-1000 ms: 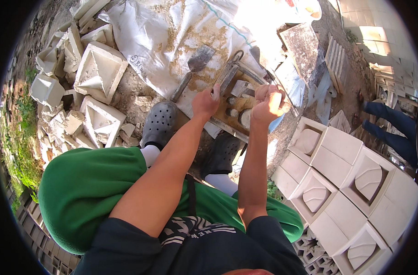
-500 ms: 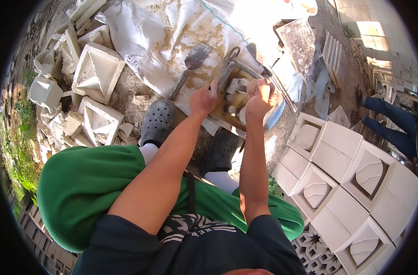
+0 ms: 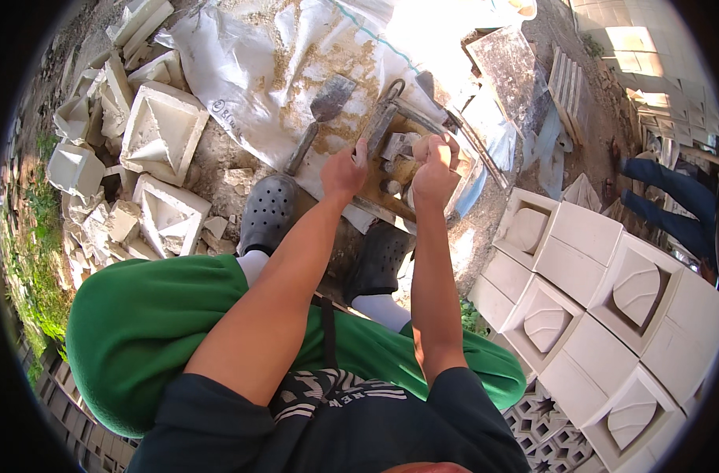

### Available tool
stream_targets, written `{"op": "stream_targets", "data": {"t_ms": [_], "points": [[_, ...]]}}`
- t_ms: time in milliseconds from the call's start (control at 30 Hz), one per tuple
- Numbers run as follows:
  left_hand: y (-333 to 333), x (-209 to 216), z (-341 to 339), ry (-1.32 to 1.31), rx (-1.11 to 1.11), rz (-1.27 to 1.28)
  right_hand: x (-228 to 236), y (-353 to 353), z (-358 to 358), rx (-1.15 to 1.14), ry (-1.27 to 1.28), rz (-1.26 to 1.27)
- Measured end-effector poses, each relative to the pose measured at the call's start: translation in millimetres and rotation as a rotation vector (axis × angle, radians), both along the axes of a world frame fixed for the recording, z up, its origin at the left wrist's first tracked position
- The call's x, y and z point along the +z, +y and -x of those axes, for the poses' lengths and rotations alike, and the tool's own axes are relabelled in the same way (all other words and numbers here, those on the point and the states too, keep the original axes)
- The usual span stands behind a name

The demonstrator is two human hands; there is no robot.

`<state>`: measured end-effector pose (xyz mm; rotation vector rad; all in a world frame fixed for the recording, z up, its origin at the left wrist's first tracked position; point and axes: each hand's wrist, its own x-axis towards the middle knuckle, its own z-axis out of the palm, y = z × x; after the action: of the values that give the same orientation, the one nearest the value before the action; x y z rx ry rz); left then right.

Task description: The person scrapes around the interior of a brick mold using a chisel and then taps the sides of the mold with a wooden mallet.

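Observation:
A box-like mould (image 3: 387,202) with dark bars along its sides lies in front of my feet, and round and blocky pieces show inside it. My left hand (image 3: 344,173) is closed at its left side, thumb up along a dark bar (image 3: 380,130). Over the mould's right part, my right hand (image 3: 436,171) makes a fist. Whatever that fist holds is hidden by the fingers. A trowel (image 3: 332,98) with a worn, flat blade rests on the white sheet (image 3: 241,67) beyond my left hand, its handle toward my left shoe (image 3: 269,206).
Broken pale blocks (image 3: 164,130) are heaped at the left. Stacked hollow blocks (image 3: 576,272) fill the right side. Flat boards (image 3: 503,69), thin sticks (image 3: 477,146) and a slatted panel (image 3: 566,94) lie at the far right. Another person's legs (image 3: 670,193) show at the right edge.
My right fist has shifted slightly left over the mould and turned a little. My left hand stays at the mould's left side. The whole view has drifted slightly.

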<state>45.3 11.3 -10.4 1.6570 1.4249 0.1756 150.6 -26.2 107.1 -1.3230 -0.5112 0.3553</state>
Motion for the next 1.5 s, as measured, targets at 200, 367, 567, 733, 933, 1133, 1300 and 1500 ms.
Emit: {"op": "stream_targets", "data": {"t_ms": [200, 367, 567, 733, 933, 1133, 1300, 1500], "points": [[5, -9, 5, 0.055, -0.02, -0.029, 7, -9, 6, 0.028, -0.01, -0.127], [4, -5, 7, 0.059, -0.003, -0.044, 12, 3, 2, 0.02, -0.044, 0.034], [6, -8, 6, 0.031, -0.005, -0.031, 6, 12, 4, 0.055, 0.051, 0.058], [5, -6, 6, 0.062, -0.02, -0.033, 4, 11, 6, 0.019, 0.054, -0.067], [7, -1, 2, 0.053, -0.02, -0.001, 10, 7, 11, 0.007, 0.071, -0.036], [10, -2, -1, 0.036, -0.016, -0.034, -5, -6, 1, -0.009, 0.072, -0.143], [9, -1, 2, 0.044, -0.013, -0.014, 11, -1, 2, 0.006, 0.027, -0.095], [6, -7, 7, 0.072, -0.019, -0.015, 5, 5, 1, 0.001, -0.003, 0.047]]}}
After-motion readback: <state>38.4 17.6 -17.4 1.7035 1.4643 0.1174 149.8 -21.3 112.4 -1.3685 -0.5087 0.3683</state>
